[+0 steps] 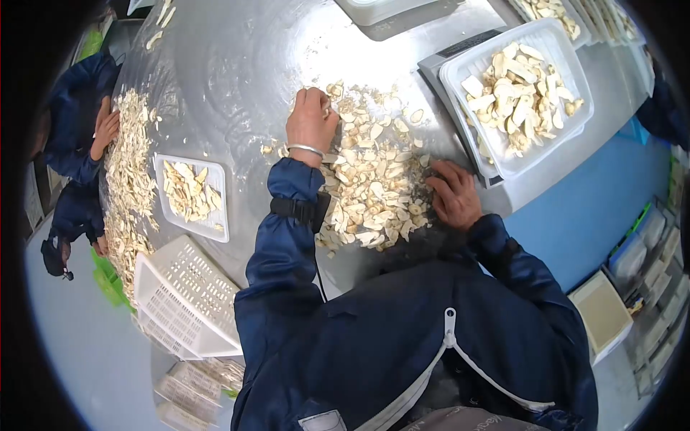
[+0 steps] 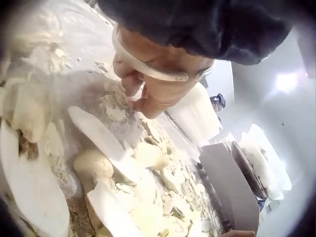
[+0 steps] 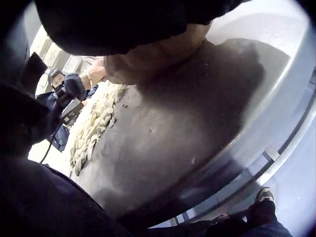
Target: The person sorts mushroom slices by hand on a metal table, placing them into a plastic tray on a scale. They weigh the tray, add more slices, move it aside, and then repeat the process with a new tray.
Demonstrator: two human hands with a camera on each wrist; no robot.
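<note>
A pile of pale mushroom slices (image 1: 374,190) lies on the metal table in front of me. My left hand (image 1: 310,121), with a bracelet at the wrist, is at the pile's far left edge, its fingers bent down toward the tabletop. In the left wrist view that hand (image 2: 158,91) has thumb and fingertips low over small crumbs; I cannot tell whether they pinch a piece. My right hand (image 1: 456,195) rests at the right edge of the pile, fingers loosely bent beside the slices. Its fingertips are hidden in the right wrist view.
At the right, a white tray (image 1: 528,154) of slices sits on a scale (image 1: 449,93). Leftward stand a smaller tray (image 1: 224,179) and a white perforated basket (image 1: 190,294). Another person's hands (image 1: 106,131) touch a long heap of slices (image 1: 129,187) at the table's left edge.
</note>
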